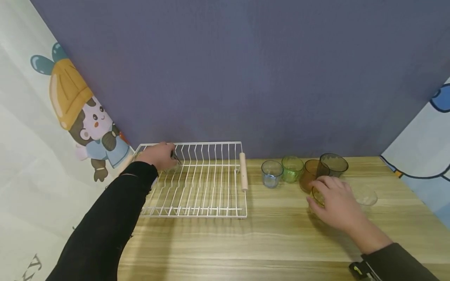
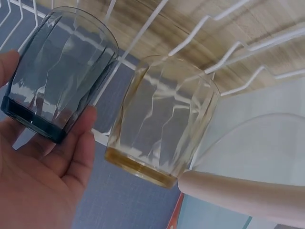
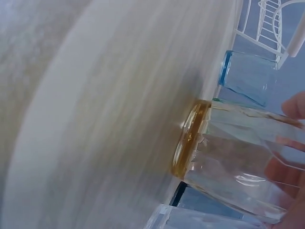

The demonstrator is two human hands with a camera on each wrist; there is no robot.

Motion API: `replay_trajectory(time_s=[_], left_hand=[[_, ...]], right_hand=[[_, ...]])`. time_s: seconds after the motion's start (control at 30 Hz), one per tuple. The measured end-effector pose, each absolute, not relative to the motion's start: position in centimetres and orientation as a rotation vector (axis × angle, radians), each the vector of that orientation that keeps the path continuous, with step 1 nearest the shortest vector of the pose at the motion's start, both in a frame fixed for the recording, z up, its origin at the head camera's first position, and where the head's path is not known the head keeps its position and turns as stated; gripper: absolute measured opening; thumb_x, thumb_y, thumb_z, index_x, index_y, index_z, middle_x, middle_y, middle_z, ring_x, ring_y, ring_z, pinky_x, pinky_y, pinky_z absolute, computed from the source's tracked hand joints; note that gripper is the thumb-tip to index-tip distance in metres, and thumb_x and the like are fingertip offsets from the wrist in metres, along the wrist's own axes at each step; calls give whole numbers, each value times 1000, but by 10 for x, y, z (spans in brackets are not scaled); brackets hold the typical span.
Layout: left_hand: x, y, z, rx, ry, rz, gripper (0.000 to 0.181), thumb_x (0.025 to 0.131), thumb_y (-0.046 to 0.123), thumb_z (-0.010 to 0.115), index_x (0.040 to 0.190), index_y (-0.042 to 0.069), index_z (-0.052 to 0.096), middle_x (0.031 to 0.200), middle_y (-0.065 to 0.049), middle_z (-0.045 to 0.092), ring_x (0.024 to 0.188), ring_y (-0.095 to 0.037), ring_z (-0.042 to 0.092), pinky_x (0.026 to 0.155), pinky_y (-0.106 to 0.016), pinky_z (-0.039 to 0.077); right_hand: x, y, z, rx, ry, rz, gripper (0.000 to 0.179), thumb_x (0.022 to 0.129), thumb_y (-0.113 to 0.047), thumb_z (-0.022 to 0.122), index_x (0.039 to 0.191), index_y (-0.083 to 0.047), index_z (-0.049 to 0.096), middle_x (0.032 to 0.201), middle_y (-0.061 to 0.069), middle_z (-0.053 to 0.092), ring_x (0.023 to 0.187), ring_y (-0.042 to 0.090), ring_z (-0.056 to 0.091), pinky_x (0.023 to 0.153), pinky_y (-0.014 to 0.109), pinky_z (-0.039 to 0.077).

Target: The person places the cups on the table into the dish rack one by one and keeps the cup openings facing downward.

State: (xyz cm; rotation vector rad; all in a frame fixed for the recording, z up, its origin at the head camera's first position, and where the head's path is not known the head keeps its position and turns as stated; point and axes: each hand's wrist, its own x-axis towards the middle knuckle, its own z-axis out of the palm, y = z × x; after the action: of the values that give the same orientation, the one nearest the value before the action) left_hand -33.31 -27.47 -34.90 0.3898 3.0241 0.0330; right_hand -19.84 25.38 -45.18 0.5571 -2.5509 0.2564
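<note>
At the far left of the white wire dish rack (image 1: 197, 216), my left hand (image 1: 158, 156) holds a dark blue-grey glass (image 2: 62, 76) between thumb and fingers. The glass is tilted against the wires, its thick base towards my palm. Right beside it in the left wrist view leans a pale amber glass (image 2: 162, 119), also in the rack. Over on the right, my right hand (image 1: 335, 203) grips a yellow glass (image 3: 228, 157) round its upper part, close over the table. My palm and fingers hide much of it from the head view.
Near the right hand stand a blue glass (image 1: 272, 178), a green glass (image 1: 292, 171), a brown glass (image 1: 308, 179), a dark grey glass (image 1: 335, 162) and a clear glass (image 1: 367, 195). The rack has a wooden handle (image 1: 243, 171). A grey-blue panel (image 1: 246, 78) rises behind.
</note>
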Motion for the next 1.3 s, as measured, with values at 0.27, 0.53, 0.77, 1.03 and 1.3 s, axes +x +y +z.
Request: replay_trajectory(time_s=[0.27,0.53,0.77,1.03,1.3], left_hand=[[-340,-274,-361,404,3042,3,51,90,38,67,128,7,55,120,-16,59,102,-34,59,82,-51,49],[-339,-274,-363,411,3029,-6,58,91,36,65,136,3,49,127,-20,54,111,-37,55,91,-54,47],[-339,-275,-359,477,3085,-85,67,92,47,58,139,1,45,131,-23,51,118,-41,50,97,-58,42],[-320,-257,-336,625,3160,-136,70,93,51,58,144,7,42,142,-19,45,130,-39,41,108,-57,34],[-278,-216,-320,951,3244,-171,65,90,52,60,137,8,49,129,-11,54,117,-30,51,98,-51,43]], right_hand=[[-200,254,-455,577,-2521,228,40,80,-31,71,112,-8,64,109,12,57,104,39,51,82,61,44],[-200,251,-452,558,-2572,187,41,82,-32,70,115,-8,64,110,12,59,103,39,54,84,62,45],[-199,250,-451,554,-2577,171,41,82,-32,70,115,-8,64,110,13,59,103,40,54,84,63,44],[-202,251,-453,560,-2568,171,40,81,-31,70,114,-8,64,109,13,59,102,40,54,81,63,45],[-204,255,-455,565,-2560,172,40,80,-31,71,113,-9,64,108,12,59,101,40,55,79,62,45]])
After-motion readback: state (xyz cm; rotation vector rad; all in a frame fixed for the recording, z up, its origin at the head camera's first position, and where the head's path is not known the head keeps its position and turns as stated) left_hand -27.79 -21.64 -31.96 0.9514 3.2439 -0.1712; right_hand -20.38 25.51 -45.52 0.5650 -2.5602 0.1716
